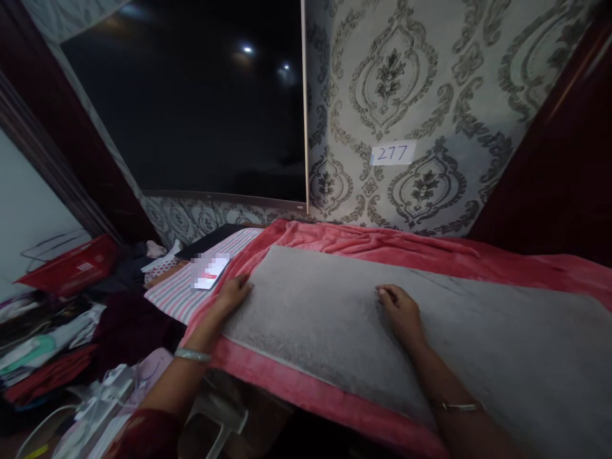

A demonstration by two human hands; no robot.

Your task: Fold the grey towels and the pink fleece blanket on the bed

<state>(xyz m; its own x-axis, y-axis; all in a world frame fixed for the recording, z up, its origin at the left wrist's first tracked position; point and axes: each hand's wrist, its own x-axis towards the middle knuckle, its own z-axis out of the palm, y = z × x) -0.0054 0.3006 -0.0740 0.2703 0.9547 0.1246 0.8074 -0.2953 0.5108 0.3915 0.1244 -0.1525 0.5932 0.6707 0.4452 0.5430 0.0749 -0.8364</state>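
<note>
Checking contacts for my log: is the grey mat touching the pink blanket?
Touching: the head view shows the grey mat lying on the pink blanket.

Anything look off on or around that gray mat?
Dark streaks mark the otherwise plain gray mat beyond the right hand; stains or creases, can't tell. Far left, clothes lie in a jumbled heap. No spill visible.

The mat (306,306) lies on the blanket (373,242), below the right grip (400,312); the phone (213,274) lies on the cloth (172,298), left of the left grip (234,293).
</note>
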